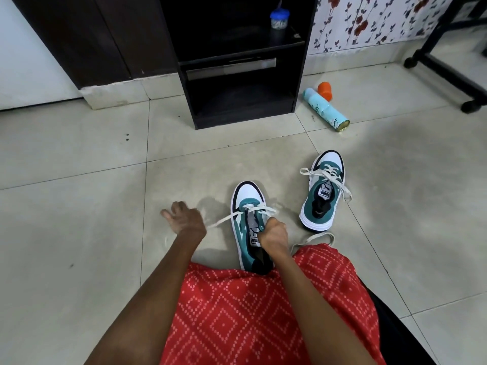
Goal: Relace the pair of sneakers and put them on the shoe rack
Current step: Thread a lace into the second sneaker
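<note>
- Hands: left hand pinches flat white lace, holding it taut toward 9 o'clock; right hand grips teal-and-white low-top sneaker, likely steadying it.
- Matching laced sneaker sits at 2 o'clock; black wooden shoe rack, 12 o'clock.

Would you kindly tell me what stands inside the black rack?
A blue-lidded jar stands on the upper shelf of the rack; its shadowed depths cannot be made out.

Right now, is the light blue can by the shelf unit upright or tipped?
Tipped. The can lies on its side, metal base toward the camera; an orange cap sits near its other end.
</note>
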